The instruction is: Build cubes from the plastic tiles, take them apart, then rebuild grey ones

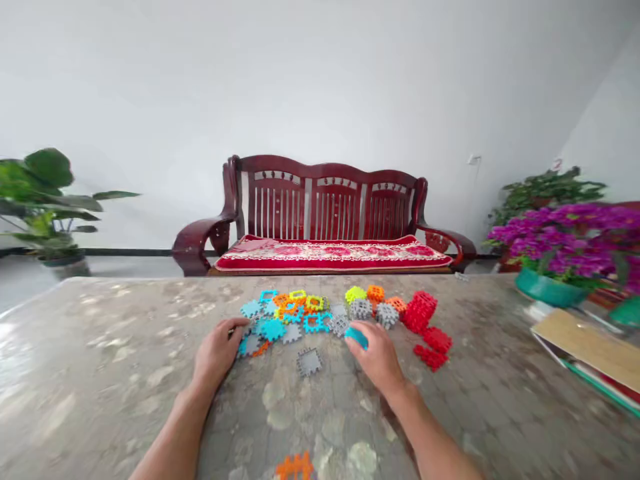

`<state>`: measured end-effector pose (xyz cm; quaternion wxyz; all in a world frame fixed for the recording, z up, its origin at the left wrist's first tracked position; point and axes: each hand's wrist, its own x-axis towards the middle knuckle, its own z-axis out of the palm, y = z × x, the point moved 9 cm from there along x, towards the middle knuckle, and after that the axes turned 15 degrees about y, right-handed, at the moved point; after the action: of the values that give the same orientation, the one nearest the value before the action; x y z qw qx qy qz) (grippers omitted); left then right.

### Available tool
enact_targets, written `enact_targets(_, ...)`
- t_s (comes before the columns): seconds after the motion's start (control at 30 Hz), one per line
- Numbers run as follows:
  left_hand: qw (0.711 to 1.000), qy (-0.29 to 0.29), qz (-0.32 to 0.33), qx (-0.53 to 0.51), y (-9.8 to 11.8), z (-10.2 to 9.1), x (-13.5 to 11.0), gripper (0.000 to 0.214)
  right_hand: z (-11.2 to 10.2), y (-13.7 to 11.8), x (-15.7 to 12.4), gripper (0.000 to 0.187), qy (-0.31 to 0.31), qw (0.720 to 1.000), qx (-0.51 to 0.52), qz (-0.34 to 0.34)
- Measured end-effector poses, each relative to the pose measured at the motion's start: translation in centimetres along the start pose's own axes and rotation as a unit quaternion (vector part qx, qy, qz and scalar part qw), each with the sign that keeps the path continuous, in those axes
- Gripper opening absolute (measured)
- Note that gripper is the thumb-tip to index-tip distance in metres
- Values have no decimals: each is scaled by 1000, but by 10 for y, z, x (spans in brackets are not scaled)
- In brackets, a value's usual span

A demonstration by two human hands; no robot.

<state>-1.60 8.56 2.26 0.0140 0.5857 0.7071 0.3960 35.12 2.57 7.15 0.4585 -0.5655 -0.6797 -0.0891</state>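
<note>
My right hand [379, 355] is closed on a flat blue building tile [357, 337], held between thumb and fingers just in front of the grey pieces. My left hand [216, 353] is at the left edge of a loose pile of notched interlocking tiles, its index finger stretched toward the blue ones [273, 329]; thumb and finger look apart, and I see nothing held. A single grey square tile [309, 362] lies between my hands. Beyond my right hand stand joined grey blocks [361, 309], a yellow-green block [355, 294] and an orange block [375, 293].
Red joined blocks [420, 311] sit right of my right hand. An orange piece [295, 466] lies at the near table edge. The patterned table [125, 373] carries books [590, 343] and a purple flower pot [550, 288] at right. Behind stands a wooden bench [333, 207].
</note>
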Motion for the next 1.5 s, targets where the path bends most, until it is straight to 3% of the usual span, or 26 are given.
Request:
enact_targets(0.1,1000,9,-1,-2,-1,0,0,37,-12,31,6,35,13,998,-47,44)
enact_targets(0.2,1000,12,2,-4,0,-1,0,36,-14,45,7,38,-11,994,-90,64)
enact_targets(0.4,1000,20,2,-1,7,-8,-1,34,-2,34,-1,45,-104,982,-155,39)
enact_targets(0.63,1000,28,2,2,10,-11,-1,34,-1,25,-3,46,-124,976,-177,26)
enact_targets(0.8,1000,30,-1,-3,9,-11,-1,33,-3,24,0,48,-84,985,-146,34)
enact_targets(0.93,1000,22,-6,-4,9,-9,-1,35,-21,38,11,48,-12,989,-118,92)
enact_targets(1.03,1000,22,-3,-6,9,-8,-1,35,-33,55,15,50,-4,981,-136,137)
enact_targets(1.13,1000,23,-1,-7,7,-8,0,35,-35,66,14,49,-43,969,-187,156)
enact_targets(1.3,1000,21,-3,-8,6,-7,0,36,-18,63,6,40,-138,956,-240,98)
enact_targets(1.5,1000,27,-7,-5,6,-8,-1,33,-11,58,0,43,-150,950,-261,77)
